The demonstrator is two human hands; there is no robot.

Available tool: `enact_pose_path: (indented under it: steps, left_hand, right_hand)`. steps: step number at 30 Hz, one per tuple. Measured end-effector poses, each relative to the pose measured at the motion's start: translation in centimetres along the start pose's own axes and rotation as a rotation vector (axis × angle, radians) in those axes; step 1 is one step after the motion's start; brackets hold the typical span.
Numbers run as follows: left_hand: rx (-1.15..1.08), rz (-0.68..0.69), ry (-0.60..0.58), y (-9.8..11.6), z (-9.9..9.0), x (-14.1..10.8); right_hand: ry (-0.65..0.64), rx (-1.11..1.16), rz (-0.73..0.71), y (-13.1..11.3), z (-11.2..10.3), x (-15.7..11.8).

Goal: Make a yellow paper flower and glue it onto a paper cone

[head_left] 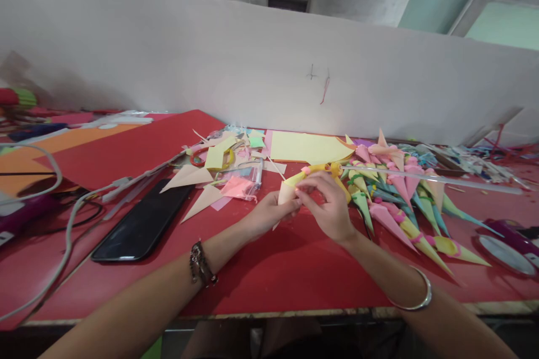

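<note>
My left hand [268, 214] is closed around a pale yellow and cream paper cone [288, 190], held just above the red table. The fingers of my right hand [330, 206] are pinched together at the cone's right side; what lies between their tips is partly hidden. A thin pale stick [275, 168] shows behind the cone's upper left edge. To the right lies a heap of finished-looking paper cones [391, 216] in pink, yellow, green and blue, several with pink or green trim. Loose cream paper pieces [202, 202] lie to the left, beside a bag of pink clay-like material [238, 187].
A black phone [143, 224] lies at left near a white cable [69, 230]. Behind the hands are yellow-handled scissors [229, 160], yellow paper sheets [309, 147] and a clear rod [442, 178]. Red card [138, 151] covers the left side. A white partition [252, 67] closes the back.
</note>
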State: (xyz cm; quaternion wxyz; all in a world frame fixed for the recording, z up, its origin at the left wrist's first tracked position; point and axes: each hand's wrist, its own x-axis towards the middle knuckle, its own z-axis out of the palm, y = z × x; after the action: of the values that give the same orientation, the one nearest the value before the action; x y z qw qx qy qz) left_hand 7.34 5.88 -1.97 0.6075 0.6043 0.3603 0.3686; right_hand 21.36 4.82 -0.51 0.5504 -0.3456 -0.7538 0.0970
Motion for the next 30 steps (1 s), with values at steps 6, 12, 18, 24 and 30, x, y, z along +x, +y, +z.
enact_pose_path:
  steps: [6,12,18,24,30]
  left_hand:
    - [-0.003,0.009,-0.018,0.38,-0.1,-0.08]
    - [-0.054,0.019,-0.036,-0.03,-0.27,0.18]
    - [-0.053,0.021,-0.066,0.13,-0.3,0.02]
    - [-0.066,0.013,-0.075,0.4,-0.14,-0.11]
    - [-0.159,-0.011,-0.12,-0.14,-0.28,0.16]
  right_hand:
    - [-0.008,0.036,0.005,0.04,0.0,0.02]
    - [-0.015,0.073,0.033,0.27,0.05,-0.05]
    - [-0.021,0.065,0.02,0.06,0.0,0.05]
    - [-0.013,0.069,0.003,-0.04,-0.07,0.02]
    - [-0.033,0.081,0.015,-0.13,0.01,-0.06]
